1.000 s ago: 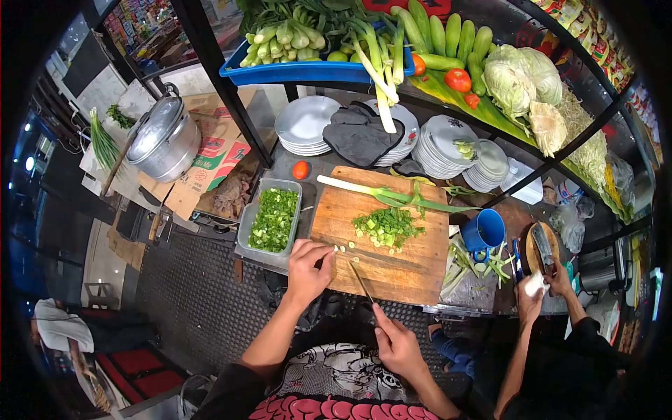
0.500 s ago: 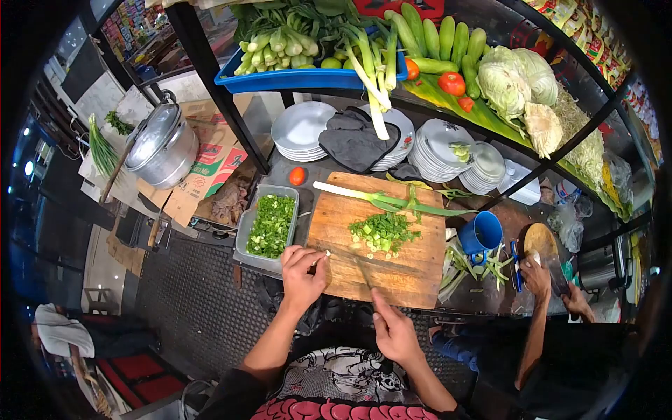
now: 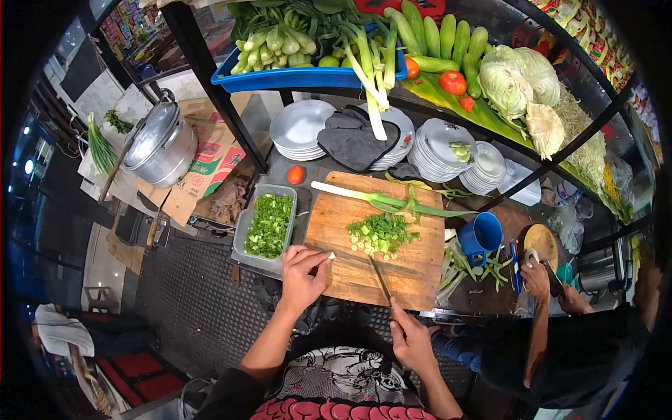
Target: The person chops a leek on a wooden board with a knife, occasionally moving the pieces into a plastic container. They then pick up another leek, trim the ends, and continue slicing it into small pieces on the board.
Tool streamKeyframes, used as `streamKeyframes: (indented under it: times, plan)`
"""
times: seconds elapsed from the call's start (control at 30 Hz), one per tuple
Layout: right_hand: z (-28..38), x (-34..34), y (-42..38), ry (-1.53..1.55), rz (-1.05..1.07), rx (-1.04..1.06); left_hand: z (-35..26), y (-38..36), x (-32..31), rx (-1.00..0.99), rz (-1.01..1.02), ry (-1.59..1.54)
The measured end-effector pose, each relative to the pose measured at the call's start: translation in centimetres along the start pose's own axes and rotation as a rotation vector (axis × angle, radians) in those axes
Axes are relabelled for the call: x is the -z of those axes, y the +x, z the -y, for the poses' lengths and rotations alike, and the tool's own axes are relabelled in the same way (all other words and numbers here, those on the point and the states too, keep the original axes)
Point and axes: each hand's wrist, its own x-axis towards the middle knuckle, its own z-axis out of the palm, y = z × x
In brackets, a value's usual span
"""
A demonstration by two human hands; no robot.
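My right hand is closed round the handle of a knife, whose tip rests on or just above the wooden cutting board. At the board's left edge my left hand pinches a small white piece, perhaps a stalk end. Chopped green leek is heaped mid-board, with pale rings on its near side. Across the back of the board lies a whole leek, white end to the left. A clear plastic container full of chopped greens stands left of the board.
A tomato sits behind the container. Plate stacks line the back, under a blue vegetable tray. To the right are trimmings, a blue mug and a co-worker's hands at a round board.
My right hand has moved right and slightly down, and the knife has swung away from my left hand. The left hand stays almost still. The co-worker's hands have shifted a little.
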Motion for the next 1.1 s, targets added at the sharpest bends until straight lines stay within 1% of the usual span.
streamKeyframes:
  times: [0.1,0.13,0.2,0.3,0.4,0.73,0.9,1.0,1.1]
  plan:
    - [1.2,-0.9,1.0,0.048,-0.115,0.201,-0.5,0.4,-0.2,-0.009,0.026,-0.019]
    - [1.7,-1.2,1.0,0.067,-0.024,0.115,-0.7,0.6,-0.2,-0.024,0.036,-0.006]
    - [2.1,-2.3,1.7,-0.015,0.044,0.094,-0.9,0.9,-0.2,-0.033,0.050,0.006]
    - [2.5,-3.6,3.0,-0.022,0.015,0.166,-0.9,0.8,-0.2,-0.007,0.056,0.007]
    - [3.6,-3.4,3.4,-0.023,0.108,0.074,-1.1,1.0,-0.2,0.004,0.058,0.017]
    - [3.3,-3.9,4.0,-0.029,0.145,0.069,-1.2,0.9,-0.5,0.027,0.037,0.056]
    - [3.4,-3.7,4.0,-0.065,0.200,0.015,-1.3,1.0,-0.6,0.026,0.030,0.052]
    - [2.7,-4.3,3.9,-0.061,0.141,0.083,-1.1,1.0,-0.7,0.014,0.023,0.048]
    - [2.6,-4.4,3.9,-0.101,0.154,0.078,-1.0,0.8,-0.8,0.015,0.025,0.051]
